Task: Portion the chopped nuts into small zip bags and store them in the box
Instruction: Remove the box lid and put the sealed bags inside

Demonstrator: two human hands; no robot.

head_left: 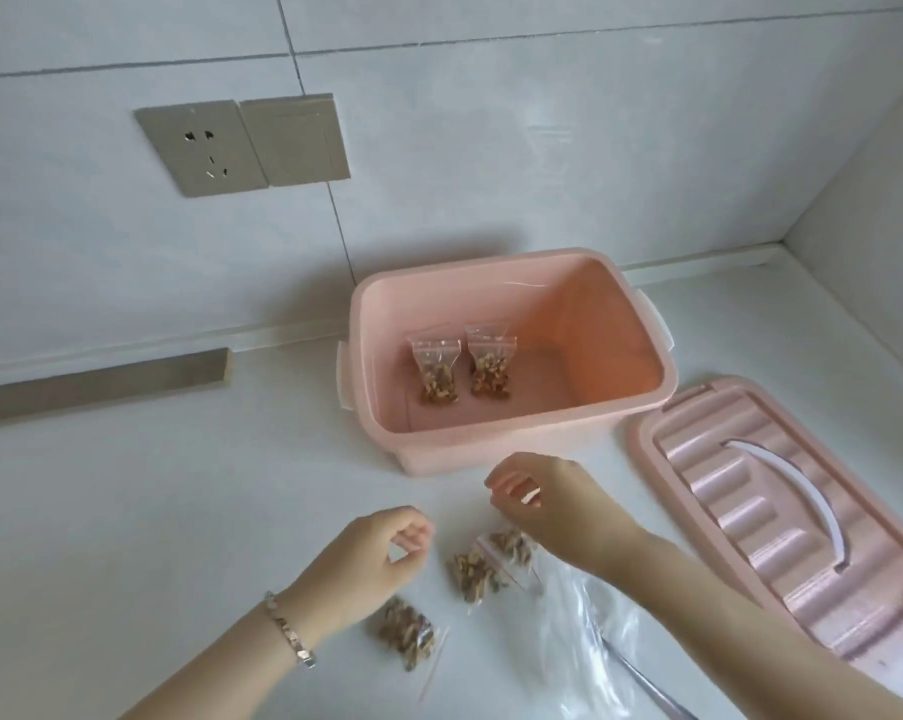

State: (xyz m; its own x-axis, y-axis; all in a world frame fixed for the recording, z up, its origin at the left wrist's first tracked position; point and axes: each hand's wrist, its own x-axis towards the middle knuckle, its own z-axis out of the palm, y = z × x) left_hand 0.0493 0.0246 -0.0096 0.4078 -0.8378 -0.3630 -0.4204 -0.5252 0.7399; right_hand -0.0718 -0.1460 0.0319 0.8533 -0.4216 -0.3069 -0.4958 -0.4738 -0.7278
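Step in hand, as I judge it: transfer of filled zip bags from worktop to box.

Pink box (610, 345) sits open at centre frame. Its lid (740, 522) lies flat on the worktop (179, 511) at right, just beside it. Left stored bag (439, 376) and right stored bag (491, 368) lean side by side on the left part of the box floor, seals up.

Three filled bags lie at lower centre:
- near bag (405, 634), just beside the left wrist
- middle bag (478, 574)
- far bag (514, 545), touching the middle bag and partly beneath the right wrist

Whether their zips are fully closed cannot be told.

Left hand (387, 558) hovers between the near and middle bags, fingers loosely curled and thumb close to forefinger, with nothing seen between them. Right hand (537, 498) hangs above the far bag, fingers drooping and loosely bent, empty.

Method notes (judgement):
- Run thumb and forefinger along each seal before lifting, since an unclosed zip would spill nuts on the way.
- Pinch at the zip strip, not the bulging body, so the nuts settle downward.
- Take the far bag with the right hand and the middle bag with the left, separating them first because they overlap.
- Set new bags to the right of the stored pair, in the same row, seals up.
- Keep the right forearm lifted off the large clear bag (594, 641) at lower right, as the film could drag and sweep the small bags.
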